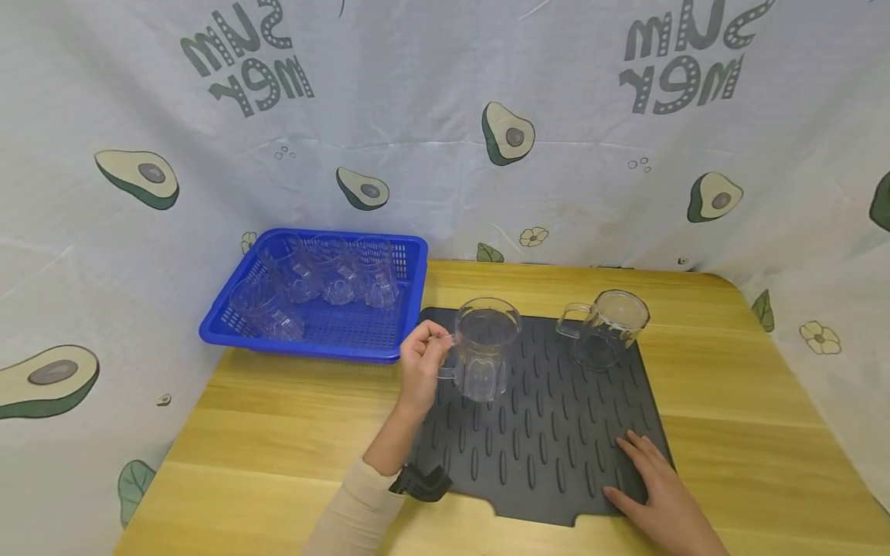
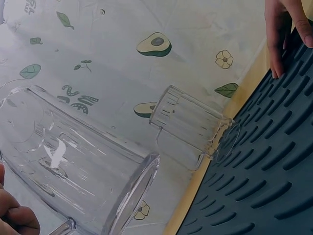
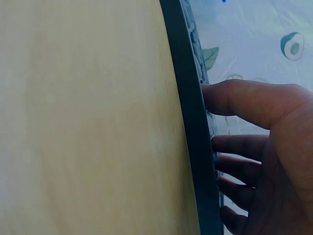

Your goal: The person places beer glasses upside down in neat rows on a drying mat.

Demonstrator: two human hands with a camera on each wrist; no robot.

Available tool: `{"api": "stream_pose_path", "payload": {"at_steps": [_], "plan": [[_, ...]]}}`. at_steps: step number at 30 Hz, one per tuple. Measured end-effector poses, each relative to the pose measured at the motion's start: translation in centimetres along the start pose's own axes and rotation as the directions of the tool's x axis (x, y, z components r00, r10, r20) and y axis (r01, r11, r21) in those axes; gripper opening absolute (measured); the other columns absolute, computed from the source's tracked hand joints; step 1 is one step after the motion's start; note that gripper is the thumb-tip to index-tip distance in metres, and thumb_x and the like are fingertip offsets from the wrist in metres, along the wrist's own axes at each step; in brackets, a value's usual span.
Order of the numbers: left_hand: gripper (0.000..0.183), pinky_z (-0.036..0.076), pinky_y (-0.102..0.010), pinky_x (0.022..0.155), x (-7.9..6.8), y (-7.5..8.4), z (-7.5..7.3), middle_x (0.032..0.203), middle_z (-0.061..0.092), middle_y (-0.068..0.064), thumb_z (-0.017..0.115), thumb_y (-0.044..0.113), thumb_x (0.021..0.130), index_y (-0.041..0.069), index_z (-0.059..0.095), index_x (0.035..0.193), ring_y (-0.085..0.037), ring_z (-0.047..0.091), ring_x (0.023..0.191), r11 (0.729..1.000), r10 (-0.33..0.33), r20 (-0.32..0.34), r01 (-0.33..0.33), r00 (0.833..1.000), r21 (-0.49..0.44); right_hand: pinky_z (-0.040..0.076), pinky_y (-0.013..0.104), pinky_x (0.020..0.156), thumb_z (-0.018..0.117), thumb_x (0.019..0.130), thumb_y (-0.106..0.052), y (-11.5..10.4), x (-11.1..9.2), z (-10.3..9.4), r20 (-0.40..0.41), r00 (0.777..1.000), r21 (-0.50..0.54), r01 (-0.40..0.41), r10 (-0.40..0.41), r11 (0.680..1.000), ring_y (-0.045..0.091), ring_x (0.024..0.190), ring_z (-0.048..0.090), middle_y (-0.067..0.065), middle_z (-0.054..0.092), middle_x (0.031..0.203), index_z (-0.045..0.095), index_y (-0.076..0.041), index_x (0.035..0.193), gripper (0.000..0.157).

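My left hand [image 1: 420,363] grips the handle of a clear mug [image 1: 483,363], its fingers curled round it. That mug is over the left part of a dark ribbed drying mat [image 1: 549,432]; in the left wrist view it fills the lower left, and the hand's curled fingers [image 2: 17,213] show beside it. A second clear mug [image 1: 601,332] stands on the mat's far right corner, handle pointing left. My right hand [image 1: 660,494] rests on the mat's near right edge with fingers spread and relaxed. In the right wrist view, its thumb [image 3: 244,98] and fingertips touch the mat's border.
A blue plastic basket [image 1: 313,355] at the back left of the wooden table [image 1: 278,448] contains several more clear mugs [image 1: 337,270]. Behind the table hangs a white curtain [image 1: 431,170] printed with avocados. A dark band [image 1: 422,483] is strapped on the left wrist.
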State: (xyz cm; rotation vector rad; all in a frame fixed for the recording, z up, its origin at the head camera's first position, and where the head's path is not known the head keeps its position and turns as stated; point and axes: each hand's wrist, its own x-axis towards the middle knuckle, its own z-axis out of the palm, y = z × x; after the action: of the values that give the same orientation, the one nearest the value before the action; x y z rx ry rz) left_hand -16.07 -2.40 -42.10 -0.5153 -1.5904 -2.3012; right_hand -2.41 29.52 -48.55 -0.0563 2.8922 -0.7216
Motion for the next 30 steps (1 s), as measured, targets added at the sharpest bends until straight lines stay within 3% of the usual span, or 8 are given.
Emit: {"api": "stream_pose_path", "payload": {"at_steps": [13, 20, 30], "plan": [[0.018, 0.019, -0.021, 0.046, -0.6, -0.9, 0.5, 0.052, 0.029, 0.010, 0.047, -0.001, 0.083, -0.017, 0.044, 0.076, -0.003, 0.023, 0.048, 1.000, 0.006, 0.100, -0.003, 0.995, -0.025, 0.030, 0.074, 0.094, 0.076, 0.081, -0.041, -0.2, 0.1, 0.0, 0.001, 1.000, -0.006, -0.004, 0.004, 1.000, 0.057, 0.130, 0.026, 0.036, 0.032, 0.143, 0.042, 0.011, 0.138, 0.084], [0.016, 0.020, -0.021, 0.047, -0.9, -1.2, 0.8, 0.052, 0.028, 0.008, 0.048, -0.001, 0.082, -0.015, 0.045, 0.075, -0.005, 0.022, 0.048, 1.000, 0.000, 0.123, 0.002, 0.992, -0.013, 0.029, 0.074, 0.095, 0.075, 0.082, -0.042, -0.3, 0.2, -0.1, 0.005, 1.000, -0.006, -0.006, 0.006, 1.000, 0.058, 0.131, 0.025, 0.037, 0.032, 0.143, 0.042, 0.011, 0.137, 0.083], [0.017, 0.020, -0.022, 0.046, -0.9, -1.2, 1.4, 0.052, 0.028, 0.008, 0.047, 0.002, 0.083, -0.013, 0.046, 0.075, -0.008, 0.021, 0.047, 1.000, 0.009, 0.150, -0.007, 0.989, -0.012, 0.027, 0.076, 0.091, 0.073, 0.087, -0.035, -2.7, 0.7, -1.3, -0.107, 0.994, 0.135, 0.044, -0.030, 0.990, 0.056, 0.134, 0.021, 0.034, 0.028, 0.147, 0.041, 0.008, 0.139, 0.074]]}}
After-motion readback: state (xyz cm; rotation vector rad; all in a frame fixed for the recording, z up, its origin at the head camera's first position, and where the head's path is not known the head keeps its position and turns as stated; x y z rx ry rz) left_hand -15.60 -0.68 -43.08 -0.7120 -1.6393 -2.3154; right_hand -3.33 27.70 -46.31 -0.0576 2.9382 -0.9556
